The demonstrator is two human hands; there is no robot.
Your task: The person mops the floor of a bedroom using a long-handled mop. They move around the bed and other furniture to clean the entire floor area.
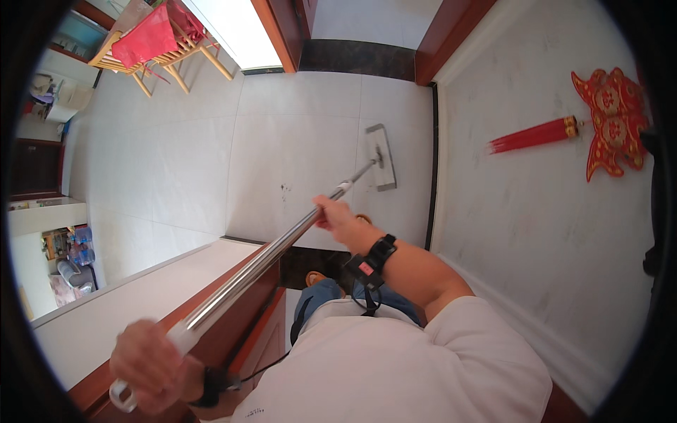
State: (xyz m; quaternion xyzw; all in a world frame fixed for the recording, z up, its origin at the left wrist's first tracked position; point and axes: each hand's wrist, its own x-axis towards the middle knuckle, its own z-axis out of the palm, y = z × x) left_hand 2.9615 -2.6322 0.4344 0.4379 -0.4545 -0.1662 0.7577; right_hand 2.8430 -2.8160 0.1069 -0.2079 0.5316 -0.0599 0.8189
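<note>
A flat mop (296,230) with a shiny metal pole slants from the lower left up to the right. My left hand (151,359) is closed round the white grip near its looped end, slightly blurred. Farther down the pole, my right hand (332,215) grips the metal tube. The rectangular grey and white mop head (381,157) rests on the pale tiled floor, close to the dark skirting (434,158) at the right. Dark specks (285,191) lie on the tiles to the left of the mop head.
Doorways with reddish-brown wooden frames (449,39) stand ahead and beside me. A wooden chair (180,50) with red cloth is at the upper left. On the right wall (508,222) hangs a red fish-shaped ornament (613,124) with a tassel. A dark threshold (317,267) crosses by my feet.
</note>
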